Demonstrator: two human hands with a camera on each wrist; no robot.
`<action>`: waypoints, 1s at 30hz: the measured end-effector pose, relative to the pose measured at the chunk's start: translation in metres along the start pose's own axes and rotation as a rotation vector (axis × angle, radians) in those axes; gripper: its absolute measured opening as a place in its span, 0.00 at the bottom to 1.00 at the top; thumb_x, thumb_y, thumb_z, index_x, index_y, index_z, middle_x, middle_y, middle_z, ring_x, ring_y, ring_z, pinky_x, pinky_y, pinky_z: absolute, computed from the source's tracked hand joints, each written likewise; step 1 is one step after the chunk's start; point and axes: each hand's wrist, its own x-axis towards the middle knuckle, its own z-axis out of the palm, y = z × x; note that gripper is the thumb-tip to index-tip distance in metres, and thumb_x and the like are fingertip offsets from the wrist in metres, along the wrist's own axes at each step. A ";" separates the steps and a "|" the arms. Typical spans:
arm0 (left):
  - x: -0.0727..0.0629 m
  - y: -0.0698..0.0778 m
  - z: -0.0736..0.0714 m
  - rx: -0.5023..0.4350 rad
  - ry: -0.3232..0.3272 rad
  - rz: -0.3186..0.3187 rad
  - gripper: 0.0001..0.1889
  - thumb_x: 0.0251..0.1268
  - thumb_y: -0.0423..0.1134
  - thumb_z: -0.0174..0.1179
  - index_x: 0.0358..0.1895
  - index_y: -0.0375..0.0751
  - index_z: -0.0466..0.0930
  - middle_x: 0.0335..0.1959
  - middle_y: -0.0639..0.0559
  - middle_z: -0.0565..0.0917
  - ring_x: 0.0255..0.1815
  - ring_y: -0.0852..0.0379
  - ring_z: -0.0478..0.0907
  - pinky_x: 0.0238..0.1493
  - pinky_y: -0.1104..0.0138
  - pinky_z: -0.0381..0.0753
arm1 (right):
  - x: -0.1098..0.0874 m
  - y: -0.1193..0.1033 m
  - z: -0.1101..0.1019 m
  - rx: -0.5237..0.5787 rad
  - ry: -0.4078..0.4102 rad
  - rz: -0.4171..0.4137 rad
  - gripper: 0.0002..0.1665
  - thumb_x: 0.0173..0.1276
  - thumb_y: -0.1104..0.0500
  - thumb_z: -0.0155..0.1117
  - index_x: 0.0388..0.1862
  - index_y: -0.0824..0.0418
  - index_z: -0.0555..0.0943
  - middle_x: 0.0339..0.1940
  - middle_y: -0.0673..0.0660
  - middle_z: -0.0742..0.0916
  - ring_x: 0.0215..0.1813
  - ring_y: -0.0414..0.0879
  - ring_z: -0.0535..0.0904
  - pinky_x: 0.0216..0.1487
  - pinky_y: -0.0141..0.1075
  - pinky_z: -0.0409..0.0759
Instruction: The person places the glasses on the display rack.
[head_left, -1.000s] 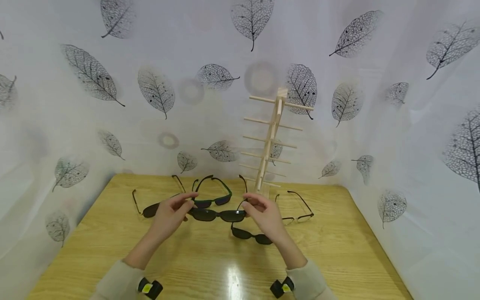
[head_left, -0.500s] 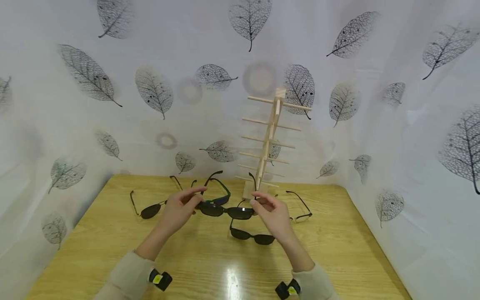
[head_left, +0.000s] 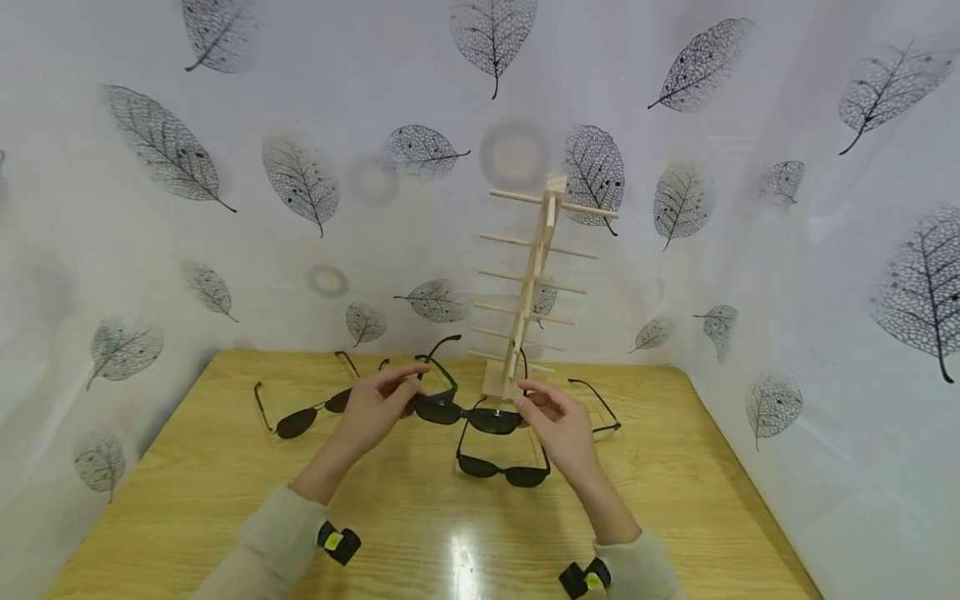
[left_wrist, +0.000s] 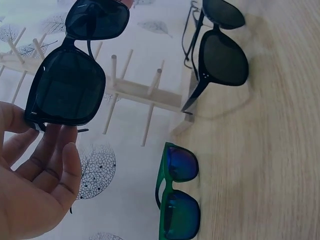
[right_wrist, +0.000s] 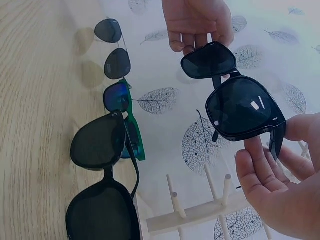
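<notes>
Black sunglasses [head_left: 495, 421] hang above the table, lenses toward me and temples pointing back. My left hand [head_left: 380, 406] pinches their left hinge end, and my right hand [head_left: 558, 423] pinches the right one; both grips show in the wrist views, on the dark frame [left_wrist: 70, 85] and near the right temple [right_wrist: 277, 140]. Behind them stands a wooden rack [head_left: 536, 275] with paired pegs. A second black pair [head_left: 501, 473] lies on the table just in front and below. Green-framed sunglasses [left_wrist: 180, 200] lie behind my left hand, partly hidden by it in the head view.
Aviator-style sunglasses [head_left: 297, 423] lie on the table's left. Thin-framed glasses [head_left: 603, 408] sit at the right, partly behind my right hand. The wooden table [head_left: 360, 517] meets a white leaf-print curtain [head_left: 420, 67] at its back and sides.
Both hands have carried the black sunglasses to the right and slightly up, toward the rack's foot. The glasses now tilt a little, right end lower. The grips look the same.
</notes>
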 end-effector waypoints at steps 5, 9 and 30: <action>0.006 0.001 0.006 -0.007 0.007 0.030 0.16 0.80 0.38 0.58 0.64 0.44 0.86 0.38 0.45 0.91 0.18 0.64 0.64 0.21 0.69 0.66 | 0.001 0.001 -0.004 0.017 0.031 -0.002 0.18 0.75 0.65 0.68 0.61 0.67 0.85 0.46 0.71 0.88 0.36 0.39 0.87 0.45 0.36 0.89; 0.011 0.001 0.011 0.008 0.006 0.047 0.16 0.80 0.39 0.58 0.64 0.45 0.86 0.38 0.45 0.91 0.16 0.65 0.63 0.19 0.70 0.65 | 0.001 0.001 -0.006 0.015 0.063 -0.009 0.17 0.74 0.67 0.68 0.60 0.67 0.85 0.44 0.68 0.88 0.36 0.39 0.87 0.43 0.34 0.89; 0.038 0.006 0.038 0.002 -0.007 0.049 0.17 0.83 0.41 0.55 0.66 0.49 0.86 0.47 0.43 0.91 0.21 0.60 0.68 0.20 0.69 0.62 | 0.012 0.011 -0.028 -0.004 0.125 0.049 0.18 0.77 0.59 0.68 0.63 0.61 0.85 0.40 0.50 0.90 0.35 0.40 0.88 0.46 0.36 0.89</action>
